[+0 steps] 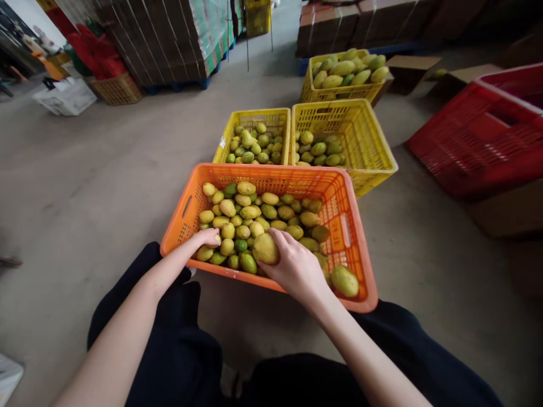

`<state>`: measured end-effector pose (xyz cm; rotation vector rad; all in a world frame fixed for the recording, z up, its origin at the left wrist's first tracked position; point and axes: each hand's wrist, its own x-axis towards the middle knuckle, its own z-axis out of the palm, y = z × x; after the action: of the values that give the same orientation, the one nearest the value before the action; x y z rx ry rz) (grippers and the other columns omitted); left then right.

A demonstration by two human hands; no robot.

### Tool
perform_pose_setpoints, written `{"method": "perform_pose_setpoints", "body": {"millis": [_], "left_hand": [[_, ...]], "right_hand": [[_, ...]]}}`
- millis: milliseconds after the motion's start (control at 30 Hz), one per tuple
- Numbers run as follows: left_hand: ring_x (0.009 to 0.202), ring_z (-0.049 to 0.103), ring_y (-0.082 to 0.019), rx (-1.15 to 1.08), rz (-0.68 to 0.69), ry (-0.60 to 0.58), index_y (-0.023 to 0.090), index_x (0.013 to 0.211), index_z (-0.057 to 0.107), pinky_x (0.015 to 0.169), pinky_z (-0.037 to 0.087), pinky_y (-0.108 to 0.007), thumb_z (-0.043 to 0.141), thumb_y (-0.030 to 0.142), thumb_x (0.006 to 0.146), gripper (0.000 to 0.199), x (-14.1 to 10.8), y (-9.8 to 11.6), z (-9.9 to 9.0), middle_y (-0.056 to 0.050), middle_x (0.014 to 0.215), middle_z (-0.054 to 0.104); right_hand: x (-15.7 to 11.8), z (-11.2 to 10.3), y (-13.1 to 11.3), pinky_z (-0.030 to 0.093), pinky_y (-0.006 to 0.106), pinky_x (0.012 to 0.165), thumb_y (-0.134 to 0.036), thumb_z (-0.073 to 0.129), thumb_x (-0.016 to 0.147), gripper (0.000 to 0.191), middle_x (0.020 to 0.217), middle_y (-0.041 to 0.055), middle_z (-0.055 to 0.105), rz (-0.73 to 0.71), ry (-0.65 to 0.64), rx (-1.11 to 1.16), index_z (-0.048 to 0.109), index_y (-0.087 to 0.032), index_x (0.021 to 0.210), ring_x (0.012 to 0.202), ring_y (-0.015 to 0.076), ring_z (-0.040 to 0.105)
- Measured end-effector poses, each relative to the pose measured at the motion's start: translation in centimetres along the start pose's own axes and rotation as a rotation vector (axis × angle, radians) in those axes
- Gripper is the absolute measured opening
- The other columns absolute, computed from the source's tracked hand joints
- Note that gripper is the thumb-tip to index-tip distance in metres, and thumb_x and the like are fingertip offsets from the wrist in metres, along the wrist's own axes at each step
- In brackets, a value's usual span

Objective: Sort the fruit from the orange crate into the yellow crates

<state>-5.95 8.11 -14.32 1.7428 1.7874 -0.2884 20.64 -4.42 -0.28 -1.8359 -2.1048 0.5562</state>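
An orange crate (271, 282) in front of me holds many yellow-green fruits. My right hand (297, 264) grips a large yellow-green fruit (266, 249) above the others, with its fingers around the right side. At the crate's left side, my left hand (208, 237) has its fingers closed on a small yellow fruit (218, 238), which is mostly hidden by them. A small green fruit (240, 245) lies between my hands. Another large fruit (345, 281) rests in the crate's near right corner.
Behind the orange crate stand two yellow crates, left (224, 133) and right (373, 135), with fruit inside. A fuller yellow crate (307, 90) is farther back. A red crate (479, 135) stands at right, wrapped stacks (153, 39) at back left. My legs flank the near side.
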Motion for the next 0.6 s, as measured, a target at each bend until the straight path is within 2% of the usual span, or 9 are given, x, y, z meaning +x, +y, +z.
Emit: {"method": "perform_pose_setpoints", "body": {"millis": [100,167,300,400,467,533,600], "left_hand": [[0.092,0.061,-0.024,0.099,0.012,-0.075,0.018,0.074,0.068,0.087,0.040,-0.034,0.080,0.026,0.061,0.020,0.0,0.7,-1.1,-0.005,0.085,0.072],[0.100,0.061,-0.029,0.142,0.001,-0.093,0.018,0.069,0.067,0.094,0.038,-0.038,0.079,0.035,0.064,0.022,0.3,1.6,-1.0,-0.008,0.086,0.072],[0.109,0.061,-0.037,0.155,-0.063,-0.109,0.017,0.070,0.068,0.096,0.040,-0.044,0.083,0.039,0.059,0.029,1.0,3.8,1.6,-0.014,0.092,0.073],[0.110,0.061,-0.040,0.123,-0.121,-0.084,0.017,0.077,0.071,0.093,0.044,-0.047,0.083,0.036,0.059,0.029,0.9,4.9,3.8,-0.016,0.096,0.072],[0.111,0.061,-0.040,0.094,-0.141,-0.049,0.017,0.083,0.071,0.092,0.045,-0.047,0.083,0.037,0.060,0.033,0.6,5.0,4.5,-0.016,0.096,0.072],[0.110,0.061,-0.038,0.063,-0.140,-0.008,0.017,0.086,0.071,0.091,0.046,-0.046,0.083,0.041,0.059,0.038,0.3,4.8,4.3,-0.016,0.096,0.072],[0.109,0.062,-0.038,0.026,-0.119,0.039,0.017,0.085,0.070,0.090,0.047,-0.045,0.083,0.044,0.058,0.040,-0.2,4.4,3.3,-0.016,0.097,0.072]], "right_hand": [[0.0,-0.1,-0.2,0.053,0.034,0.071,-0.031,0.069,0.076,0.056,0.124,0.0127,0.066,-0.015,-0.006,-0.010,0.054,-0.017,0.128,0.100,0.0293,0.068],[0.0,0.0,-0.2,0.052,0.033,0.071,-0.031,0.067,0.077,0.056,0.125,0.0129,0.065,-0.036,0.001,-0.019,0.053,-0.017,0.129,0.099,0.0283,0.068],[-0.1,0.2,0.0,0.052,0.032,0.072,-0.030,0.067,0.076,0.054,0.125,0.0129,0.065,-0.047,0.009,-0.030,0.054,-0.017,0.128,0.098,0.0272,0.068],[-0.1,-0.1,0.1,0.051,0.032,0.071,-0.030,0.066,0.076,0.053,0.123,0.0124,0.066,-0.039,0.001,-0.030,0.055,-0.017,0.126,0.097,0.0272,0.068],[-0.1,-0.4,0.2,0.051,0.032,0.070,-0.030,0.066,0.076,0.053,0.122,0.0125,0.066,-0.034,0.002,-0.034,0.054,-0.016,0.127,0.096,0.0276,0.068],[0.0,-0.8,0.2,0.050,0.032,0.069,-0.030,0.065,0.077,0.054,0.122,0.0126,0.066,-0.031,0.008,-0.035,0.054,-0.017,0.127,0.096,0.0277,0.068],[0.1,-1.3,0.1,0.050,0.031,0.069,-0.030,0.066,0.077,0.052,0.123,0.0121,0.065,-0.022,0.017,-0.030,0.054,-0.019,0.127,0.097,0.0275,0.068]]}}
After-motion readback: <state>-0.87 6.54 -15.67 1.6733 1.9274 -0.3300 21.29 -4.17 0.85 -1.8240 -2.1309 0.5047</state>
